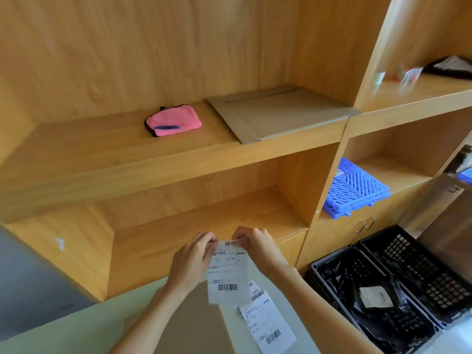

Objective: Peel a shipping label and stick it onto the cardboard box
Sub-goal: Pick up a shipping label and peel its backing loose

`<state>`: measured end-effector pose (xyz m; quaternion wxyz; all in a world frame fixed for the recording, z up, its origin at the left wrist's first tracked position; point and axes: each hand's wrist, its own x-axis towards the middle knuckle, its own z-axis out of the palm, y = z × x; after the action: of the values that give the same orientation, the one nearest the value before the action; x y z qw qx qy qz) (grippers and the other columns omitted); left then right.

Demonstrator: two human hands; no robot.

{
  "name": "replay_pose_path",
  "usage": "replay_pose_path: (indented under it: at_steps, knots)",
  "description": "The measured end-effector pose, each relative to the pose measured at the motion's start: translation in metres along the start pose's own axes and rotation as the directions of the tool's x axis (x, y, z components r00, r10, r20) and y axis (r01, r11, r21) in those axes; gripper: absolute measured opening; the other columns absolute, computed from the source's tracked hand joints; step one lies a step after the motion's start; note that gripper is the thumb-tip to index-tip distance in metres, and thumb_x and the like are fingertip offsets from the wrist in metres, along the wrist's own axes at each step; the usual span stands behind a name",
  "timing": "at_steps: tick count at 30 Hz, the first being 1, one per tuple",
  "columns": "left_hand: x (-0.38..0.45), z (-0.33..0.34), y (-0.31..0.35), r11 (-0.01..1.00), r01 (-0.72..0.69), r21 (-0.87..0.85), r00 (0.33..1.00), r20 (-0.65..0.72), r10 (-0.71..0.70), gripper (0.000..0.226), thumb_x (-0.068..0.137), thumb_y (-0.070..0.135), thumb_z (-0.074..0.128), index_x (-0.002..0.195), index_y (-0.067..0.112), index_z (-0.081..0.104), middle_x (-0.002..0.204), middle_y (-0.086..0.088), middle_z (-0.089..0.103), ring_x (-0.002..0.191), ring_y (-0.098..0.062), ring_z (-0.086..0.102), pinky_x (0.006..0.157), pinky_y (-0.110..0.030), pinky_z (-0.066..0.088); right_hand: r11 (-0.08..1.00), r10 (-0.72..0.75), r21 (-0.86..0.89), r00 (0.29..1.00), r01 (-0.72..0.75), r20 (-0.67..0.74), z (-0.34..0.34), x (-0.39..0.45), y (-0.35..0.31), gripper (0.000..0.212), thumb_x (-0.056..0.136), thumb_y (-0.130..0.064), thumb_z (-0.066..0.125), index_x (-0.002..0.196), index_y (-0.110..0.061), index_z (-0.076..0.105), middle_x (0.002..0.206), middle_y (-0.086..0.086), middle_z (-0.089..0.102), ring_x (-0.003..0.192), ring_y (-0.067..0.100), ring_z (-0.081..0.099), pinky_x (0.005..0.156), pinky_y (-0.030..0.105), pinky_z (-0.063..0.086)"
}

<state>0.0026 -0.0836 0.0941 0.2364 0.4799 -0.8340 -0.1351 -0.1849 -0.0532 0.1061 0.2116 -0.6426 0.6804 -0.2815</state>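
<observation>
A white shipping label [228, 272] with barcodes hangs upright in front of me, held by its top edge. My left hand [190, 260] pinches the top left corner and my right hand [256, 247] pinches the top right corner. Below my arms lies a brown cardboard box [201, 325], its top partly hidden by my left forearm. More labels [268, 325] lie on the pale green table beside the box. A flattened cardboard box [278, 113] rests on the upper shelf.
A pink cloth [172, 123] lies on the upper shelf. Blue plastic grids [355, 190] lean in the right-hand shelf bay. Black plastic crates [398, 282] with black bags and a labelled parcel stand on the floor at right. The wooden shelf unit [153, 159] fills the view ahead.
</observation>
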Motion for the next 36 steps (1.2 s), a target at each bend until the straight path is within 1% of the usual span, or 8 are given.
replay_pose_path:
  at_steps: [3, 7, 10, 15, 21, 25, 32, 36]
  knots:
    - [-0.008, -0.060, 0.004, 0.995, -0.089, 0.046, 0.988, -0.119, 0.094, 0.011, 0.095, 0.036, 0.062, 0.095, 0.026, 0.060, 0.092, 0.019, 0.066, 0.073, 0.001, 0.057, 0.054, -0.017, 0.040, 0.996, -0.086, 0.019, 0.995, 0.087, -0.045, -0.018, -0.005, -0.060, 0.010, 0.087, -0.009, 0.065, 0.089, -0.018, 0.069, 0.092, 0.003, 0.077, 0.083, 0.021, 0.071, 0.073, 0.039, 0.058]
    - [-0.013, -0.133, 0.017, 0.970, -0.226, 0.094, 0.949, -0.203, 0.241, 0.027, 0.092, 0.047, 0.057, 0.097, 0.022, 0.067, 0.086, 0.012, 0.070, 0.081, -0.011, 0.064, 0.071, -0.031, 0.048, 0.971, -0.214, 0.078, 0.968, 0.226, -0.134, -0.040, -0.018, -0.133, 0.012, 0.086, -0.007, 0.066, 0.088, -0.019, 0.067, 0.087, 0.001, 0.078, 0.078, 0.018, 0.072, 0.072, 0.038, 0.059]
    - [-0.022, -0.182, 0.024, 0.965, -0.236, 0.116, 0.922, -0.288, 0.260, 0.020, 0.090, 0.042, 0.063, 0.096, 0.023, 0.064, 0.080, 0.010, 0.070, 0.080, -0.015, 0.064, 0.077, -0.034, 0.045, 0.944, -0.269, 0.139, 0.943, 0.298, -0.196, -0.056, -0.030, -0.179, 0.010, 0.088, -0.014, 0.067, 0.089, -0.023, 0.064, 0.086, -0.002, 0.077, 0.076, 0.013, 0.072, 0.070, 0.031, 0.059]
    - [-0.037, -0.255, 0.031, 0.970, -0.243, -0.005, 0.896, -0.384, 0.222, 0.032, 0.087, 0.032, 0.073, 0.103, 0.021, 0.048, 0.077, 0.008, 0.071, 0.071, -0.006, 0.069, 0.063, -0.013, 0.039, 0.896, -0.300, 0.250, 0.915, 0.368, -0.272, -0.077, -0.042, -0.237, 0.005, 0.091, -0.015, 0.066, 0.092, -0.020, 0.064, 0.082, -0.001, 0.079, 0.073, 0.003, 0.072, 0.066, 0.021, 0.056]
    - [-0.047, -0.312, 0.033, 0.939, -0.276, 0.203, 0.847, -0.411, 0.338, 0.020, 0.090, 0.011, 0.069, 0.088, 0.024, 0.054, 0.081, 0.015, 0.063, 0.068, -0.003, 0.057, 0.085, -0.042, 0.049, 0.866, -0.270, 0.316, 0.895, 0.387, -0.354, -0.079, -0.049, -0.290, 0.006, 0.087, -0.015, 0.071, 0.090, -0.018, 0.067, 0.078, 0.000, 0.079, 0.073, 0.004, 0.074, 0.068, 0.021, 0.055]
    - [-0.057, -0.329, 0.029, 0.936, -0.237, 0.260, 0.861, -0.390, 0.326, 0.014, 0.091, 0.017, 0.063, 0.093, 0.031, 0.060, 0.095, 0.018, 0.064, 0.080, -0.005, 0.060, 0.095, -0.042, 0.040, 0.843, -0.248, 0.365, 0.888, 0.395, -0.388, -0.076, -0.055, -0.310, 0.006, 0.087, -0.018, 0.072, 0.089, -0.016, 0.067, 0.076, -0.001, 0.078, 0.064, -0.003, 0.070, 0.063, 0.012, 0.053]
    - [-0.070, -0.343, 0.029, 0.962, -0.220, 0.164, 0.846, -0.458, 0.272, 0.015, 0.094, 0.040, 0.053, 0.089, 0.028, 0.061, 0.093, 0.019, 0.063, 0.094, -0.003, 0.058, 0.109, -0.045, 0.034, 0.765, -0.274, 0.472, 0.885, 0.437, -0.376, -0.069, -0.064, -0.331, 0.017, 0.097, -0.007, 0.057, 0.090, -0.010, 0.073, 0.084, 0.004, 0.078, 0.080, 0.012, 0.075, 0.078, 0.031, 0.063]
    - [-0.074, -0.350, 0.027, 0.962, -0.230, 0.148, 0.819, -0.505, 0.273, 0.023, 0.099, 0.046, 0.048, 0.088, 0.027, 0.057, 0.088, 0.018, 0.059, 0.082, 0.000, 0.050, 0.103, -0.048, 0.039, 0.765, -0.301, 0.439, 0.864, 0.471, -0.402, -0.068, -0.071, -0.346, 0.015, 0.095, -0.007, 0.061, 0.093, -0.008, 0.075, 0.080, 0.001, 0.078, 0.078, 0.008, 0.075, 0.075, 0.026, 0.062]
